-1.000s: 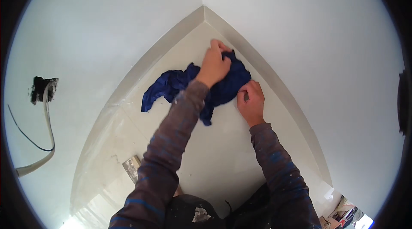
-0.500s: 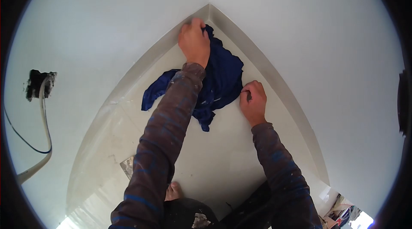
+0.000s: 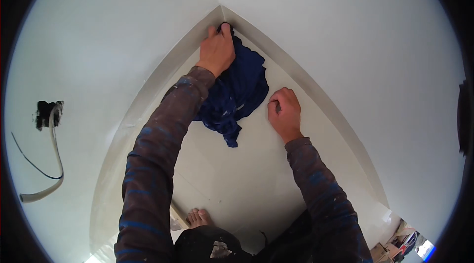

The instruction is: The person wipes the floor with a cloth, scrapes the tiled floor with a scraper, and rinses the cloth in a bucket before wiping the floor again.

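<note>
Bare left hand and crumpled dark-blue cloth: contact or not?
Touching. Head view shows it: the bare left hand reaches over the upper end of the crumpled dark-blue cloth, fingers curled onto the fabric.

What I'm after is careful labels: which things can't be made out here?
- Head view, right hand: curled fingers hide what its dark spot is.
- Head view, blue cloth: left sleeve covers part.
- Head view, lower-right clutter: too small, cut off by the edge.
- Head view, dark object: cut off by the right rim.
</note>
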`<move>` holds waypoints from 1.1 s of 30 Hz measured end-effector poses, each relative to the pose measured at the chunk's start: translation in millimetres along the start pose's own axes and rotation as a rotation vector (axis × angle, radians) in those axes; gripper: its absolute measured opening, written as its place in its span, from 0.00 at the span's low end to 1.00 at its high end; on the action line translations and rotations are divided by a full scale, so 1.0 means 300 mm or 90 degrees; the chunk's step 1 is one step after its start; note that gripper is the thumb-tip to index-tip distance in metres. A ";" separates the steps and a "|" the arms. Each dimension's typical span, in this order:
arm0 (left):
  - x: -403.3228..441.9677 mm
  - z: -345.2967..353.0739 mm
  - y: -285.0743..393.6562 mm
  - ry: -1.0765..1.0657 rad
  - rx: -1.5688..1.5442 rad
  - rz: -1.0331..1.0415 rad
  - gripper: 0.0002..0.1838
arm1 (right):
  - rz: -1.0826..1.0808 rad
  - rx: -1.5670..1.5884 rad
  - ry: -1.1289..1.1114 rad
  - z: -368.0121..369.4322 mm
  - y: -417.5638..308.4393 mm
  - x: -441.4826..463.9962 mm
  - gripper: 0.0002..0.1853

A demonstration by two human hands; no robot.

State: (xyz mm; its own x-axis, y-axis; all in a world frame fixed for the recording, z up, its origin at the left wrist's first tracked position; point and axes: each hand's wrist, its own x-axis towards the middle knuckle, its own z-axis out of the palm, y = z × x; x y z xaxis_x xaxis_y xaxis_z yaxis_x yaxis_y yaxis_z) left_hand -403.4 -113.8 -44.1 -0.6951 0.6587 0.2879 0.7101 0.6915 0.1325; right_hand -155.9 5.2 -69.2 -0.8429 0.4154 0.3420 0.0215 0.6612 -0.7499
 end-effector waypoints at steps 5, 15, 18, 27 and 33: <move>0.018 0.052 0.000 -0.018 0.100 0.046 0.23 | -0.001 -0.017 -0.002 -0.001 0.004 -0.008 0.07; 0.072 -0.021 -0.027 -0.071 0.142 0.132 0.18 | 0.001 0.008 0.018 -0.004 -0.006 -0.013 0.07; 0.072 0.025 0.015 -0.051 0.221 0.139 0.15 | -0.012 0.011 0.026 -0.016 -0.002 -0.015 0.07; -0.118 -0.090 0.033 -0.170 0.221 0.011 0.15 | 0.017 0.034 0.040 -0.003 0.020 -0.023 0.06; -0.227 -0.205 -0.029 -0.184 -0.011 -0.040 0.24 | 0.004 -0.005 0.055 0.007 0.016 -0.005 0.07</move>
State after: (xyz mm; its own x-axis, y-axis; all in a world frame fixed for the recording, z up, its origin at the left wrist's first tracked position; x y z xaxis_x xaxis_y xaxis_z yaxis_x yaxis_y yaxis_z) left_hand -355.4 -183.0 -6.5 -0.7390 0.6737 -0.0025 0.6649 0.7300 0.1582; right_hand -155.7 6.3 -74.6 -0.7932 0.4717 0.3852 0.0316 0.6636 -0.7474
